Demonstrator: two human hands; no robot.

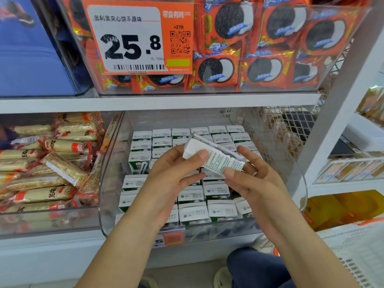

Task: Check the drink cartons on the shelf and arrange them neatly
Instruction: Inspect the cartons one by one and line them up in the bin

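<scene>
White carton (216,157), two hands' grip

One small white-and-green drink carton (214,159) held up above the bin, tipped on its side, printed text panel facing the camera, wrapped straw along its upper edge. Left hand (172,175) grips its folded white end, right hand (251,177) pinches the other end. Remaining cartons (193,210) stand upright in rows inside the clear bin (108,194) on the lower shelf, white tops up, green sides; gap in the middle rows.
</scene>
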